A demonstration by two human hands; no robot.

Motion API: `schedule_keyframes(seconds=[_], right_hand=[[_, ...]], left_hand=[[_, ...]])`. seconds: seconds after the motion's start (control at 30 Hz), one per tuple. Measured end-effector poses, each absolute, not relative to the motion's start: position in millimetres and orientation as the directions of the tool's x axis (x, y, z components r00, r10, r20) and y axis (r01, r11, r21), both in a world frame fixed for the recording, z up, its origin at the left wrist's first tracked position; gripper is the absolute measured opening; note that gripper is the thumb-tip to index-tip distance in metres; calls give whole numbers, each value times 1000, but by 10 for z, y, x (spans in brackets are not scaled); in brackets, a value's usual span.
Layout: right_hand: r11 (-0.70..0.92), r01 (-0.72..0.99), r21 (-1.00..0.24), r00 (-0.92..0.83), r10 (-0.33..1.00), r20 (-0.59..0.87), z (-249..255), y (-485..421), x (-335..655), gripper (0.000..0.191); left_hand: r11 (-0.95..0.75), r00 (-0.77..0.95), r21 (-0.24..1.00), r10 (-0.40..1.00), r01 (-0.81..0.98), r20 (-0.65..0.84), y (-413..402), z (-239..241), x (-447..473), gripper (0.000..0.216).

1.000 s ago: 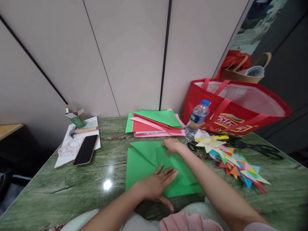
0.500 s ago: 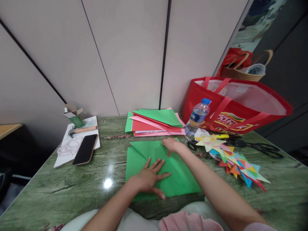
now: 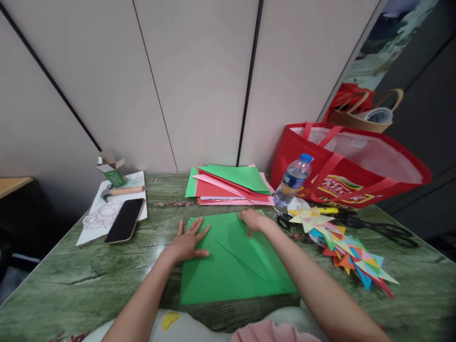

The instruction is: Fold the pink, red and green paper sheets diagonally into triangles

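A large sheet of green paper point(image 3: 228, 280) lies in front of me, with a slanting fold line running across it. My left hand point(image 3: 190, 242) rests flat on its upper left corner, fingers spread. At the paper's top edge, right of the middle, my right hand point(image 3: 252, 221) presses down with curled fingers held together. Its fingertips are partly hidden, and the paper's edge is under them. Close to the right hand lie small black-handled scissors point(image 3: 284, 220).
Behind is a stack of coloured paper point(image 3: 231, 183). To the right stand a water bottle point(image 3: 294, 180) and a red bag point(image 3: 342, 175), with folded paper pieces point(image 3: 352, 251) and larger black scissors point(image 3: 383, 228). Leftward are a phone point(image 3: 126, 221), hammer point(image 3: 126, 191) and small box point(image 3: 113, 175).
My left hand has moved left and up from the paper's middle to its upper left corner. The fold line shows more fully. My right hand stays at the top edge.
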State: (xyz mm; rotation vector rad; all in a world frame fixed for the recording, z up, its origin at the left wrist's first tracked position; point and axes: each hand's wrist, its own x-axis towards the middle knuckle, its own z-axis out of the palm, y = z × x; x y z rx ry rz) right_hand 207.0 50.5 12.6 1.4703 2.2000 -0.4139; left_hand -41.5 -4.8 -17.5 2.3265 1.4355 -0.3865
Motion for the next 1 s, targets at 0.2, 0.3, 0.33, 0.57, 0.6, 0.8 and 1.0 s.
schedule_keyframes(seconds=[0.2,0.3,0.33,0.57,0.6,0.8,1.0], right_hand=[[380,925,12,-319,793,-519,88,500,2074,68],[365,931,8,-311,805,-505,72,491,2082,71],[359,933,7,-308,810,-499,67,488,2086,72],[335,942,-1,-300,841,-450,51,421,2123,72],[330,944,-2,-298,849,-437,59,377,2116,71],[240,968,75,-211,937,-280,133,-187,1842,66],[420,900,117,-385,892,-236,-144,-657,1522,57]], left_hand=[[-292,316,121,858,949,-406,42,-160,-618,76],[-241,255,84,894,967,-370,27,-185,-596,78],[-214,224,68,909,974,-350,21,-199,-586,80],[-130,134,33,946,991,-296,31,-273,-639,85],[-132,136,34,947,991,-293,30,-277,-646,85],[-121,126,33,953,992,-276,18,-292,-619,86],[-120,127,41,951,992,-282,15,-292,-619,91]])
